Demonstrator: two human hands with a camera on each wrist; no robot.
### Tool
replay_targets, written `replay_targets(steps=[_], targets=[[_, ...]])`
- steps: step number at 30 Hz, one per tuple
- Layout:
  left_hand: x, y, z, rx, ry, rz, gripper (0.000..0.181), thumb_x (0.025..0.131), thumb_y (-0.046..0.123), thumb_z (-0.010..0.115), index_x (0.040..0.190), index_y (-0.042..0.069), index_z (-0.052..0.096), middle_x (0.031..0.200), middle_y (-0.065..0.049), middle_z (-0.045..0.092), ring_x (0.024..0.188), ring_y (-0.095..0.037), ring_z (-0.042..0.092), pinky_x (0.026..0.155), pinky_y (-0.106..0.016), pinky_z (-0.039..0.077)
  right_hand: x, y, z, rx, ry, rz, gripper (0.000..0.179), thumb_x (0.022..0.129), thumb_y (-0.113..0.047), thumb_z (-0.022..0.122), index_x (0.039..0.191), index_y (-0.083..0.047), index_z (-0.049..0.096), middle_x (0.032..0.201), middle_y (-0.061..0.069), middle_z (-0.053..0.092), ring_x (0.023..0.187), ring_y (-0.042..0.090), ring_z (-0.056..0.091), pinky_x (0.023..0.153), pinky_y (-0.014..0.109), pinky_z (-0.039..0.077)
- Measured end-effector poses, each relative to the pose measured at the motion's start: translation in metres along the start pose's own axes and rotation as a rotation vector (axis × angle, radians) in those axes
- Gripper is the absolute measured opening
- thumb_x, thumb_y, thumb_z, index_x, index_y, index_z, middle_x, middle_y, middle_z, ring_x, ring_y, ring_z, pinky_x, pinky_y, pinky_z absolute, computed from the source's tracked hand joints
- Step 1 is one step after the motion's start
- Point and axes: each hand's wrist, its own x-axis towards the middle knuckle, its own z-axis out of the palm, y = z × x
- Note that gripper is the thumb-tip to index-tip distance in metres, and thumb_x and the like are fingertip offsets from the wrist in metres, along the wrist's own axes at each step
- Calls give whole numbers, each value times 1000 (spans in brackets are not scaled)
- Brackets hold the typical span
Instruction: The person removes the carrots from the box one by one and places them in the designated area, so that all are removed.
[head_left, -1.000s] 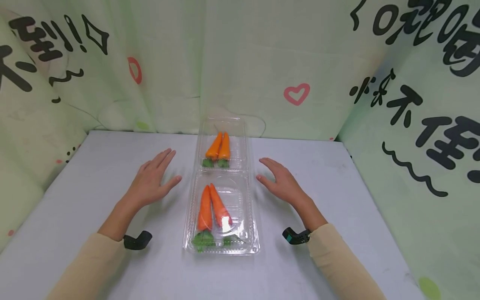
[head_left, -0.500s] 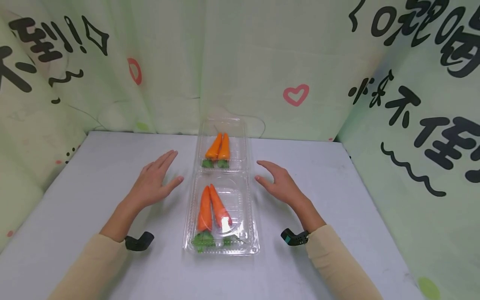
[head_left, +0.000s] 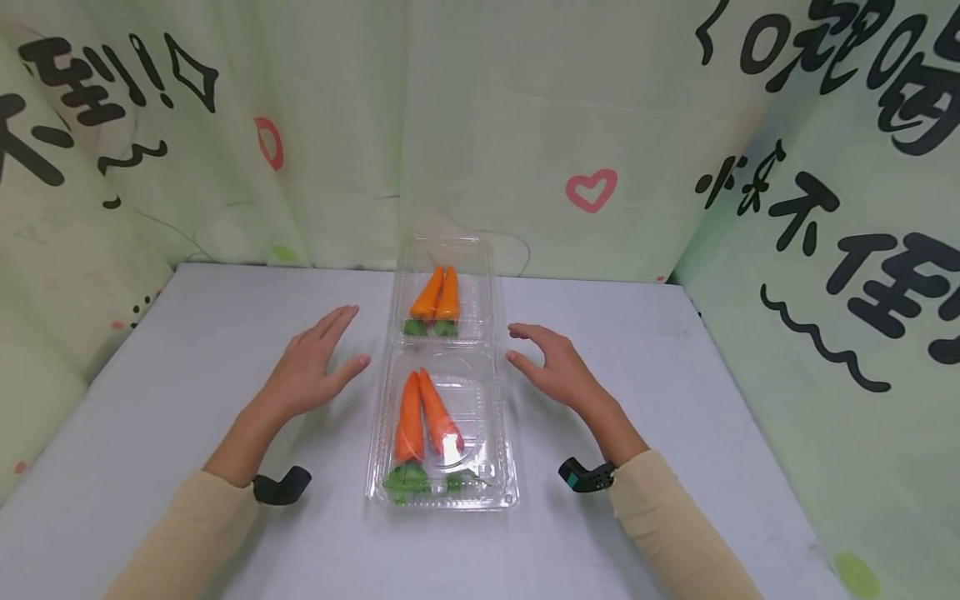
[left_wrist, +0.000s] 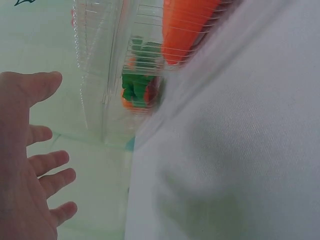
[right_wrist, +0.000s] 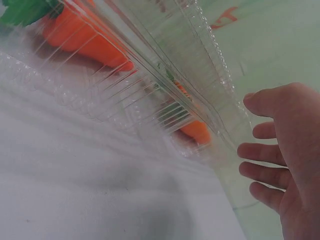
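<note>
Two orange carrots (head_left: 408, 421) with green tops lie inside the near clear plastic box (head_left: 480, 400) in the head view. Behind it, the far clear plastic box (head_left: 480, 287) holds two smaller orange carrots (head_left: 448, 296), tops toward me. I cannot tell whether the boxes are joined. My left hand (head_left: 307, 367) hovers left of the boxes, fingers extended and thumb apart. On the other side my right hand (head_left: 553, 360) hovers with loosely bent fingers, its tips close to the boxes' right edge. Both wrist views show a gap between hand and plastic, and neither hand holds anything.
A white table (head_left: 187, 358) extends on both sides of the boxes. Pale green curtain (head_left: 337, 133) with black lettering and red hearts encloses its back and sides. Black wrist-worn cameras (head_left: 282, 485) are on both arms.
Both hands have drifted slightly inward toward the boxes and a little nearer to me. The boxes and carrots have stayed in place.
</note>
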Motion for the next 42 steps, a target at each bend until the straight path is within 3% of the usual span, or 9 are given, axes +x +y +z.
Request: replay_targets(steps=[14,30,42], targets=[[1,2,4,-63,-19,2,73,93,39,59,153,17,24,157,-15,28,142,-37,32,110,-66,28,0,0,3,34,10,-30,48,95,-32,60,137,-12,51,133,10,60,126,29,54,106,55,42],[1,2,6,-229,-81,-7,71,94,38,59,153,20,24,158,-10,28,144,-33,29,111,-62,31,2,1,4,82,-8,-44,44,95,-29,61,133,-10,55,131,10,61,122,27,57,104,49,46],[1,1,11,-309,-109,10,72,93,40,60,153,22,25,154,-12,36,137,-35,38,106,-63,37,3,1,5,123,-14,-58,42,94,-26,62,132,-8,56,130,11,61,120,27,58,103,46,48]])
